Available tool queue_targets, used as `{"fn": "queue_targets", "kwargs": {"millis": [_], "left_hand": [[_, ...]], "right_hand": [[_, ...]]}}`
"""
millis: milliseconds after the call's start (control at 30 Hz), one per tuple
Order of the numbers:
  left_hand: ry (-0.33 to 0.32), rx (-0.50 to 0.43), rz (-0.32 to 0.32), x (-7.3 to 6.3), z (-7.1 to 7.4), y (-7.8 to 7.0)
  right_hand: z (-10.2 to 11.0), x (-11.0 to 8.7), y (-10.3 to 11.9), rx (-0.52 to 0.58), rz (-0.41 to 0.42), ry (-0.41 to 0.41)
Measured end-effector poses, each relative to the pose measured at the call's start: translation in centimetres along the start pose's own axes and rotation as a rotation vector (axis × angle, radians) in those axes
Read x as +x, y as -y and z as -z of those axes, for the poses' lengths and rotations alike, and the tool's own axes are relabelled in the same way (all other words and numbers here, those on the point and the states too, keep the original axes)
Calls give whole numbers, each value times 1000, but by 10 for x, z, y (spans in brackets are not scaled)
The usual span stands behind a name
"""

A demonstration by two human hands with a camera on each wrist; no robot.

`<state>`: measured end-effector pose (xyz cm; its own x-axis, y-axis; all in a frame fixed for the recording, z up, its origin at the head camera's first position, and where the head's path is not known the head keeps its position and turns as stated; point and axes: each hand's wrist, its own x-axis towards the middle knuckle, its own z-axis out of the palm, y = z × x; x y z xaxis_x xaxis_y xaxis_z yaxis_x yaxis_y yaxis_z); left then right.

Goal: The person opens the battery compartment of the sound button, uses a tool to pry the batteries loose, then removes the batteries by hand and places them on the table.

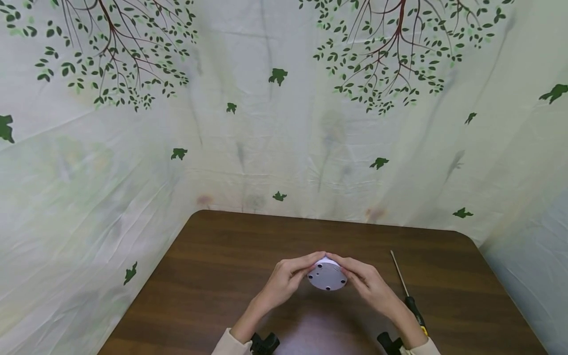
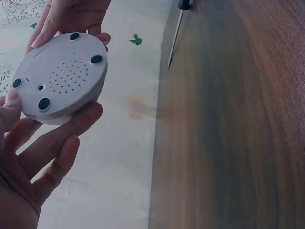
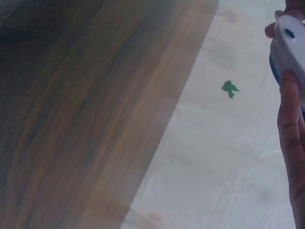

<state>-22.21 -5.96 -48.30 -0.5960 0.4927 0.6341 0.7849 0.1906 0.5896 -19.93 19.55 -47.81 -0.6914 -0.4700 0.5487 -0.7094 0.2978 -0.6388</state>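
Both hands hold a round white plastic device (image 1: 327, 277) above the table, its flat base facing me. In the left wrist view the base (image 2: 62, 76) shows dark round feet near the rim, a patch of small holes and one small dark hole. My left hand (image 1: 284, 278) grips the left edge between thumb and fingers. On the opposite edge, my right hand (image 1: 370, 283) grips it the same way. A blue band shows on the far side of the device (image 3: 288, 52) in the right wrist view. Its front face is hidden.
A screwdriver (image 1: 412, 308) with a black and yellow handle lies on the brown wooden table (image 1: 213, 286), right of the hands and partly behind the right forearm. Its shaft points toward the back edge. A pale curtain (image 1: 248, 148) with leaf prints hangs behind the table.
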Motion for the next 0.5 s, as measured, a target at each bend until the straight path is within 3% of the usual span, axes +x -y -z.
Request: {"fn": "queue_targets", "kwargs": {"millis": [233,500], "left_hand": [[38,-224,164,-3,-3,-2],[136,-465,380,-5,1,-4]], "right_hand": [[2,-2,-2,79,-43,46],[8,-7,-1,316,-221,156]]}}
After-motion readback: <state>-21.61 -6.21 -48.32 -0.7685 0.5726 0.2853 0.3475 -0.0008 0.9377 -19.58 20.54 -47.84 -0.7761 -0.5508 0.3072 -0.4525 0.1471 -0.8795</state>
